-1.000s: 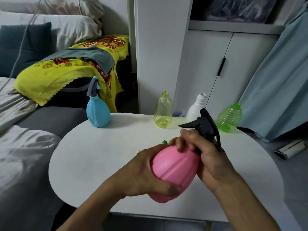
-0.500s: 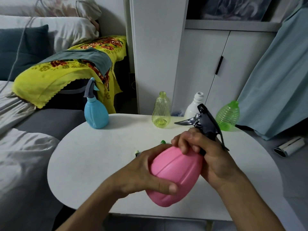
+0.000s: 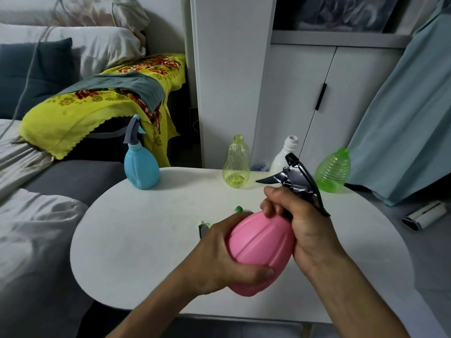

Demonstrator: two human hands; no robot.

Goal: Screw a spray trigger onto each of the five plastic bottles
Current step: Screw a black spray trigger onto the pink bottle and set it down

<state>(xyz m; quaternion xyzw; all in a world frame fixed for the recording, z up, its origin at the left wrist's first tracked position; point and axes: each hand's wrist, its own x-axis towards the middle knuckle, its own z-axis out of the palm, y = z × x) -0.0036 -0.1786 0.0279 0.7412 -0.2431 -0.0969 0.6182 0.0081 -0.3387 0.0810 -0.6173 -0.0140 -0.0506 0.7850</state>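
Now my left hand (image 3: 219, 254) wraps the pink bottle (image 3: 261, 250); right hand (image 3: 300, 220) clamps the black trigger (image 3: 297, 179) collar above it. Trigger has swung rightward since before, so threading progresses; three bare bottles wait beyond.

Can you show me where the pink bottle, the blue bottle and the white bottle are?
pink bottle (image 3: 261, 242), head view, on the ribbed side of its body.
blue bottle (image 3: 141, 168), head view, on the middle of its body.
white bottle (image 3: 279, 162), head view, on its shoulder below the open neck.
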